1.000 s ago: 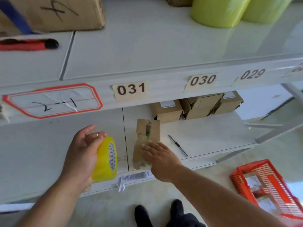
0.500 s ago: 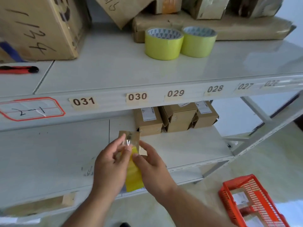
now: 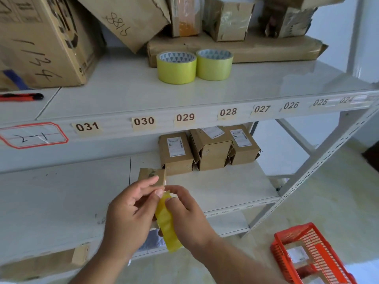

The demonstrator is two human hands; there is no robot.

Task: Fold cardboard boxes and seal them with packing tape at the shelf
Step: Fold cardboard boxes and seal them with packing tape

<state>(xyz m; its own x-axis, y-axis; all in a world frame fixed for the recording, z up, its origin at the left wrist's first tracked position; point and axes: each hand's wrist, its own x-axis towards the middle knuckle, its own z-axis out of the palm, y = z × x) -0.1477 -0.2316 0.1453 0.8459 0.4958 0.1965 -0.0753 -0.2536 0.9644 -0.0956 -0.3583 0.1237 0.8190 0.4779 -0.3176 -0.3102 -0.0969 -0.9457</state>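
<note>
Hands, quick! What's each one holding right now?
Left hand: fingers curled round the yellow tape roll, holding it.
Right hand: fingers pinching the same tape roll near its top edge.

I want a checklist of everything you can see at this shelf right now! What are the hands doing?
Surface: white lower shelf, scuffed, with the work on it.
Job's things: yellow tape roll held edge-on between both hands; small cardboard piece just behind the fingertips; three small labelled boxes at the back.
Clutter: two spare tape rolls, a red utility knife and big cartons on the upper shelf.
Hands: left hand grips the roll; right hand pinches at its top edge.
Cables: nothing seen.
Surroundings: orange basket on the floor; number labels 031 down to 024 along the shelf edge.
</note>
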